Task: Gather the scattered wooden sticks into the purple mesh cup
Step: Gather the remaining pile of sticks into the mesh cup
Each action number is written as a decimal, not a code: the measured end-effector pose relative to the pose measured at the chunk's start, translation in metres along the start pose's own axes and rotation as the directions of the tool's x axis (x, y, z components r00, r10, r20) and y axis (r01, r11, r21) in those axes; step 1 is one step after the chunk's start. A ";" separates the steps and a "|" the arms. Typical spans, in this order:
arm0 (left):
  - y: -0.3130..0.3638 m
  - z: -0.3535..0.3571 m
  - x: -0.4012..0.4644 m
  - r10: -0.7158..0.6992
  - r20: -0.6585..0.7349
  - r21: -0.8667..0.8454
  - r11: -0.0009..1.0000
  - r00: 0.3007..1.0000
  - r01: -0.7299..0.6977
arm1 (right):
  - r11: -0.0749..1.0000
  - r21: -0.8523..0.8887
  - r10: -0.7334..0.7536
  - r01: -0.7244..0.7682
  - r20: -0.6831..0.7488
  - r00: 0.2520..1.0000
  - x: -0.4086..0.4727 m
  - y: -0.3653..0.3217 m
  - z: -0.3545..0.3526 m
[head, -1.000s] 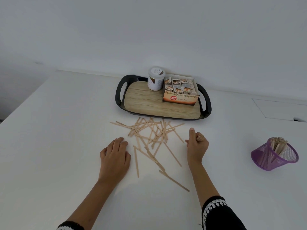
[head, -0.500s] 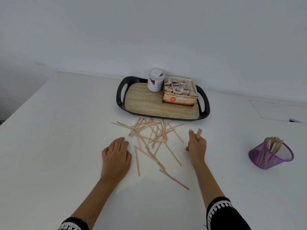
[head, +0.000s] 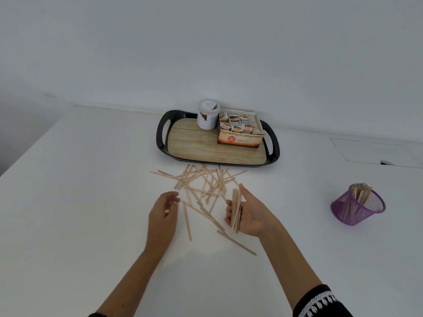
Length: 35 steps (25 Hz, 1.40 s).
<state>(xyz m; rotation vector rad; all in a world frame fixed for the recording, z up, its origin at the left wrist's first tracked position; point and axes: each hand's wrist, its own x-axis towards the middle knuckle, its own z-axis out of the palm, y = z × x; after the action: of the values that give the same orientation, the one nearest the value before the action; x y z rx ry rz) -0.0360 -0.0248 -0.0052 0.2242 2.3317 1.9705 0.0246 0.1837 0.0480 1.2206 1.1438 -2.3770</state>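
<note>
A big white surface (head: pixel 68 202) holds everything. Loose wooden sticks (head: pixel 201 181) lie in a messy pile near the middle. Just behind them sits a black tray (head: pixel 161 136). A purple mesh cup (head: pixel 357 208) stands tilted, far off to the right.

Right hand (head: pixel 248 213): palm turned up and leftward, thumb pointing away from body, fingers (head: pixel 229 210) curled round bundle of sticks (head: pixel 235 209) lying across palm. Right forearm bare, reaching forward from lower right; black sleeve (head: pixel 320 303) with white pattern pushed up near elbow. Left hand (head: pixel 163 213): back facing up, raised slightly, fingers loosely bent and parted, tips pointing right toward other hand, gripping nothing. Left forearm bare, angled in from lower left. Hands apart, at similar reach.
</note>
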 end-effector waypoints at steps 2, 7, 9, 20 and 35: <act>0.019 0.015 -0.009 -0.245 0.165 -0.170 0.947 0.955 0.272 | 0.995 -0.092 0.028 -0.024 0.042 0.999 -0.009 0.006 0.011; 0.042 0.036 -0.018 -0.478 0.572 -0.261 0.664 0.667 0.700 | 0.906 -0.422 -0.027 0.042 0.042 0.999 -0.022 0.027 0.040; 0.044 0.036 -0.020 -0.468 0.654 -0.292 0.569 0.595 0.769 | 0.860 -0.504 -0.070 0.081 0.041 0.997 -0.024 0.033 0.050; 0.026 0.019 -0.008 -0.544 0.504 -0.531 0.417 0.670 0.738 | 0.383 -0.881 -0.622 0.276 -0.026 0.782 -0.037 0.026 0.017; -0.005 -0.014 0.002 -0.484 0.491 -0.600 0.415 0.725 0.684 | -0.428 -0.899 -0.752 0.094 0.413 0.513 0.014 0.081 -0.033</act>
<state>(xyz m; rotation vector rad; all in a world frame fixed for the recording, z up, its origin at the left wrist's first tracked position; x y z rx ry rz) -0.0401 -0.0391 -0.0077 -0.3690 0.9942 2.1067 0.0768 0.1553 -0.0181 0.4352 3.2778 -0.2219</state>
